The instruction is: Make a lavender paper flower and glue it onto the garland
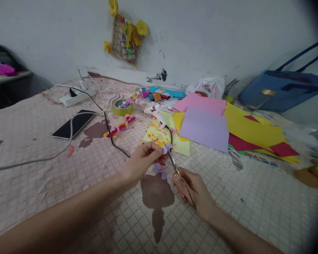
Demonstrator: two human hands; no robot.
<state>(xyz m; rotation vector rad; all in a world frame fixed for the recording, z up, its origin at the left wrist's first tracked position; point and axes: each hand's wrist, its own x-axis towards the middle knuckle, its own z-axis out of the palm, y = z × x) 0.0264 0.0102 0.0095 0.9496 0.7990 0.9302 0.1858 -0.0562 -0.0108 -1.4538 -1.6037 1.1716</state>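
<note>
Between the thumb and fingers of my left hand [145, 157] is a small purple paper piece [164, 150]. My right hand [192, 188] is closed around the handles of a pair of scissors [174, 165], whose blades point up and left against the purple piece. Whether the blades are parted is too small to tell. Below my left fingertips lie a few small purple paper squares [164, 175]. Just beyond them, yellow and pink paper scraps [156, 137] are heaped on a pale yellow sheet [184, 148].
A white glue gun [159, 118] with a black cord lies behind the scraps. To the left are a decorated red stick [120, 127], a tape roll [122, 108], a phone [74, 125] and a power strip [76, 97]. Purple [205, 128] and yellow sheets [254, 127], plus a blue bag [283, 90], lie right.
</note>
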